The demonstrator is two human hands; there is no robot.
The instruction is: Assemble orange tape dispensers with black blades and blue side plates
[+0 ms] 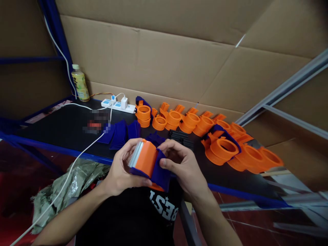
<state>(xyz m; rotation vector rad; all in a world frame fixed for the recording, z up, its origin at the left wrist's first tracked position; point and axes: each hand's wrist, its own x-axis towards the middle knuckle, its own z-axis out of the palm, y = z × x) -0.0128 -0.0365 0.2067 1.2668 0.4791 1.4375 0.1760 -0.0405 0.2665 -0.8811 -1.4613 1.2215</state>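
Both my hands hold one orange and blue plastic tape dispenser (148, 160) close to my chest, just in front of the table's near edge. My left hand (120, 171) wraps round its left side, where a grey serrated blade strip shows. My right hand (179, 164) grips the blue cover on its right side, thumb on top. On the black table (64, 126) behind it lie a stack of blue plastic covers (120, 133) and a small pile of black parts (180, 136).
A long row of orange dispenser bodies (205, 126) runs along the back and right of the table. A white power strip (118, 104) with a cable and a drink bottle (80, 83) stand at the back left. Cardboard walls enclose the bench. Crumpled paper (69, 181) lies below left.
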